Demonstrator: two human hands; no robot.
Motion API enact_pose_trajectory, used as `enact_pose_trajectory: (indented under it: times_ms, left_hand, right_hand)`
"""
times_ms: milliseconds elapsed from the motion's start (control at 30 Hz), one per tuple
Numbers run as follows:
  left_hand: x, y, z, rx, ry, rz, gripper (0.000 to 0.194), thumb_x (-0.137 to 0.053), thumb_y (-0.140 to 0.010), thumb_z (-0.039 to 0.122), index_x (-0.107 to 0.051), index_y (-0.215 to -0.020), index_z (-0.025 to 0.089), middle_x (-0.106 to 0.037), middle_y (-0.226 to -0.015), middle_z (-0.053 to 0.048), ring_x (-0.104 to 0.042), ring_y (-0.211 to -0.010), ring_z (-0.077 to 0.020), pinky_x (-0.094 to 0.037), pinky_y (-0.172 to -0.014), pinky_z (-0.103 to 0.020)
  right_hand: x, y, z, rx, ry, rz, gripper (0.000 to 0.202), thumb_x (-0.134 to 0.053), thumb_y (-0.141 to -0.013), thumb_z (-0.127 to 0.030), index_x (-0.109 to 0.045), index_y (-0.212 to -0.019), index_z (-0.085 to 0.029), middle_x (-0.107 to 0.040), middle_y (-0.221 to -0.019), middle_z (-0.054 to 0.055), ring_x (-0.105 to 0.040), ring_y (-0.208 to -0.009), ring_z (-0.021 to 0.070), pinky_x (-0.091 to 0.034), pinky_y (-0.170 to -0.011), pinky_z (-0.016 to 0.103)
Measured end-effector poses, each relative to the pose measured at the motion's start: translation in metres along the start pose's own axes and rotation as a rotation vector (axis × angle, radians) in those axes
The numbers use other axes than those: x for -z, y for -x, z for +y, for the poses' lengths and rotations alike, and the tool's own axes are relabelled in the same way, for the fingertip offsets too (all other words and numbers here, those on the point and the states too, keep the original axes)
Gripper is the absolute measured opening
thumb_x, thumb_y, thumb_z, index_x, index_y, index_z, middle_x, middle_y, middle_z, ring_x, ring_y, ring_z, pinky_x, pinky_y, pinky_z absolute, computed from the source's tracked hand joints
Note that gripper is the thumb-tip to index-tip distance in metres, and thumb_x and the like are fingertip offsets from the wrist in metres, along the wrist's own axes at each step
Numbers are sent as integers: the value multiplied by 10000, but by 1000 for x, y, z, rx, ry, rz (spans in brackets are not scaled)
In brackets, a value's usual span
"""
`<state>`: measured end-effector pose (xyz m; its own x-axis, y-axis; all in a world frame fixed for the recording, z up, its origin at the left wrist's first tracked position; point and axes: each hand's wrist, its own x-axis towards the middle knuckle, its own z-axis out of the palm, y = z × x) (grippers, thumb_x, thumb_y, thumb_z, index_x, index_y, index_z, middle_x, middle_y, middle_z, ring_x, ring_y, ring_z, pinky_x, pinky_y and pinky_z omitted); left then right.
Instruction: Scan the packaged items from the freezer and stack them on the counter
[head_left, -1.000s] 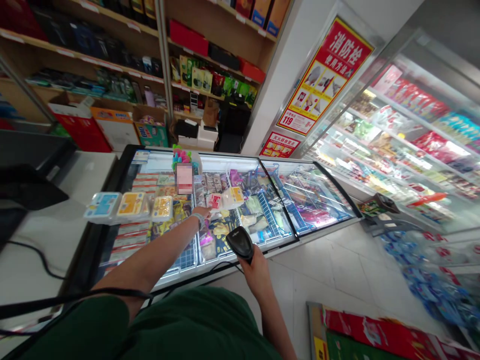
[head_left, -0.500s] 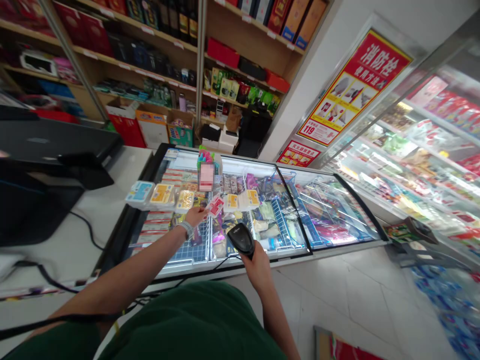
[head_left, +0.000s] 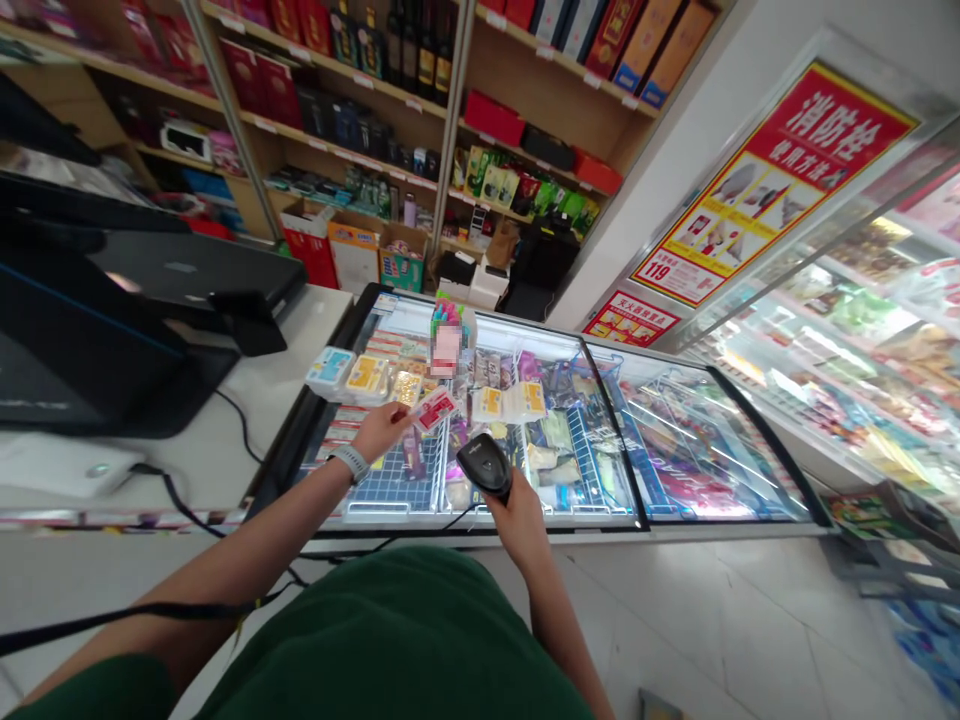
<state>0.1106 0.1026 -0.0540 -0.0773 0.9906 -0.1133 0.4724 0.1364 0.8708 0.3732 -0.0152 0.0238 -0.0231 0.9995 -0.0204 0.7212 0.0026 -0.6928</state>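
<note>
My left hand [head_left: 381, 432], with a grey watch on its wrist, pinches the left edge of a red and white package [head_left: 435, 408] above the freezer's glass top. In my right hand [head_left: 517, 515] is a black handheld scanner [head_left: 484, 465], its head pointing up and left toward the package. Behind my left hand, a blue-labelled pack [head_left: 331, 368], an orange-labelled pack [head_left: 367, 376] and a yellow-labelled pack [head_left: 407, 388] lie in a row on the glass. To the right of the red package are more white packs with yellow labels [head_left: 489, 403].
The chest freezer [head_left: 517, 528] holds bagged goods under glass. A cup of colourful items [head_left: 454, 325] stands at its back. On the left, a counter [head_left: 300, 390] bears a black machine [head_left: 82, 350] and cables. Shelves rise behind, and a fridge is at the right.
The view has shifted left, so the scene sits further right. My left hand has drawn the red package slightly back toward the left. The scanner is still in my right hand.
</note>
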Motion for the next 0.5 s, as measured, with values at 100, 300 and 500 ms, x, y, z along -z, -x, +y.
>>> enact_pose_trajectory:
  times_ms: [100, 300, 500]
  left_hand:
    - [5, 3, -3, -18, 1, 19, 204, -603, -692, 399, -592, -674, 196, -583, -614, 10, -520, -634, -159, -380, -614, -251]
    - [8, 4, -9, -25, 23, 32, 249, -592, -703, 433, -616, -712, 185, -588, -622, 2, -519, -640, -163, -378, -598, -247]
    - [6, 4, -9, -16, 24, 39, 257, -601, -696, 445, -613, -707, 188, -584, -624, 8, -513, -629, -153, -370, -601, -240]
  right_hand:
    - [-3, -2, -1, 23, 1, -13, 238, -577, -806, -223, -573, -1031, -146, -639, -961, 98, -613, -895, 236, -453, -766, 317]
    - [-6, -5, -2, 22, -3, -25, 216, -582, -807, -233, -570, -1006, -151, -639, -951, 93, -613, -888, 232, -455, -766, 313]
    - [-6, -7, -1, 39, -4, -25, 218, -573, -796, -197, -572, -1011, -157, -645, -947, 87, -620, -886, 229, -458, -767, 309]
